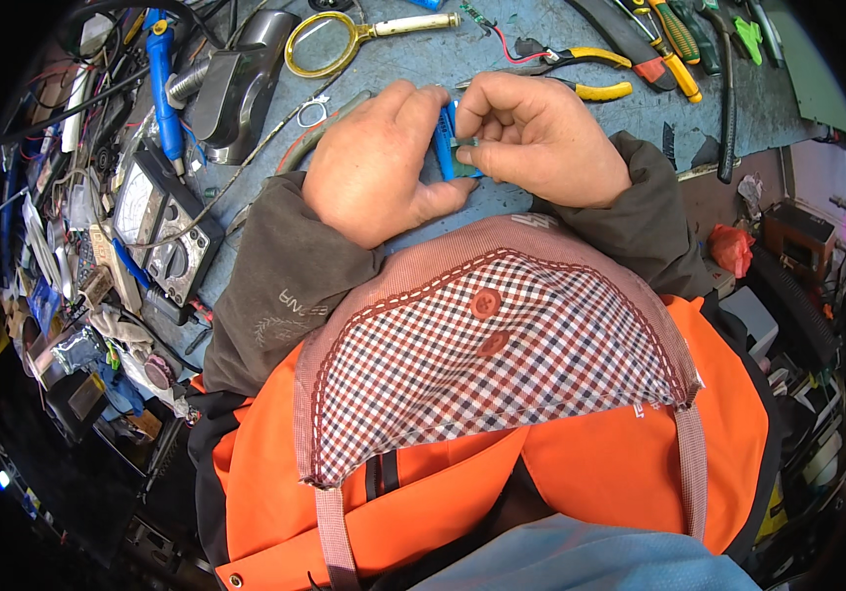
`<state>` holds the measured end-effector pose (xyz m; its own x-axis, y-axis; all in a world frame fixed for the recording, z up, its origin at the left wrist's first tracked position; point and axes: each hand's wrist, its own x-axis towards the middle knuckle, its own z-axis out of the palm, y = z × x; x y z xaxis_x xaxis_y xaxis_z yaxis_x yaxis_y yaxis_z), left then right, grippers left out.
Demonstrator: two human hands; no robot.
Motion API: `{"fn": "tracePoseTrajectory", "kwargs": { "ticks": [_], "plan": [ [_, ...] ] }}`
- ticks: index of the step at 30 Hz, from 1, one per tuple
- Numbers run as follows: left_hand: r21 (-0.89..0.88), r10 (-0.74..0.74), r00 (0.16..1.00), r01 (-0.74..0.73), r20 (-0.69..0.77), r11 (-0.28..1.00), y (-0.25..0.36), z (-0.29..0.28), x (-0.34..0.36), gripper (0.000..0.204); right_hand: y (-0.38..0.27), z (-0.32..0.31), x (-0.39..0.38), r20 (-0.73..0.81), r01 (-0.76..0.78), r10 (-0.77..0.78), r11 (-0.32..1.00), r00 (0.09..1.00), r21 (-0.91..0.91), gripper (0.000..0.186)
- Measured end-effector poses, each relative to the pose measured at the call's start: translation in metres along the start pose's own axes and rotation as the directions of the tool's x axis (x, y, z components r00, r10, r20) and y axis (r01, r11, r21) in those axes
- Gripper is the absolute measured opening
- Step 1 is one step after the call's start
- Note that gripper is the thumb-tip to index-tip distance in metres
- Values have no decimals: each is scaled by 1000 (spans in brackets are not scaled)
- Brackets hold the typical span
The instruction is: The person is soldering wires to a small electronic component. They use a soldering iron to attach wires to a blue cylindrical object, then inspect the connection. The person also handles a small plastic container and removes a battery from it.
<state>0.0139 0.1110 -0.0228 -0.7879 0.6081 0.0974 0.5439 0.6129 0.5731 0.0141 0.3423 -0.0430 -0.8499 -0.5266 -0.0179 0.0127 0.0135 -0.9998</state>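
My left hand (379, 163) is closed around a small flat blue piece (446, 148), its thumb below and its fingertips at the far end. My right hand (546, 143) pinches with thumb and forefinger at the right side of this piece, its other fingers curled in. A bit of green (465, 165) shows beside the blue piece, under the right thumb. What exactly lies between the right fingertips is too small and covered to make out. Both hands rest close together over the grey-blue bench (246, 212), near its front edge.
A magnifying glass (376, 33) lies beyond my left hand. Yellow-handled pliers (600, 91) and a small wired board (475, 14) lie beyond my right. More hand tools (679, 74) are at the far right. Leftward are a soldering iron (162, 84), an analog multimeter (162, 227) and cables.
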Motion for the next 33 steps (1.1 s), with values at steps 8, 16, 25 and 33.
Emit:
{"fn": "tracePoseTrajectory", "kwargs": {
  "ticks": [8, 16, 25, 33],
  "plan": [
    [-13, 24, 999, -24, 29, 1000, -2, -3, -1, 69, 0, 1, 1, -1, 30, -30, 996, 1000, -86, 14],
    [2, 21, 999, -21, 31, 1000, -2, -1, 0, 70, -6, 1, 1, 19, 18, -16, 995, 1000, -94, 15],
    [-12, 7, 999, -7, 38, 1000, -2, -3, 0, 71, -1, 1, 2, 11, 18, -18, 999, 1000, -29, 16],
    [-30, 44, 998, -43, 38, 999, -4, -6, -1, 78, -6, -5, 2, 111, -57, 61, 997, 992, -43, 23]
  ]
}}
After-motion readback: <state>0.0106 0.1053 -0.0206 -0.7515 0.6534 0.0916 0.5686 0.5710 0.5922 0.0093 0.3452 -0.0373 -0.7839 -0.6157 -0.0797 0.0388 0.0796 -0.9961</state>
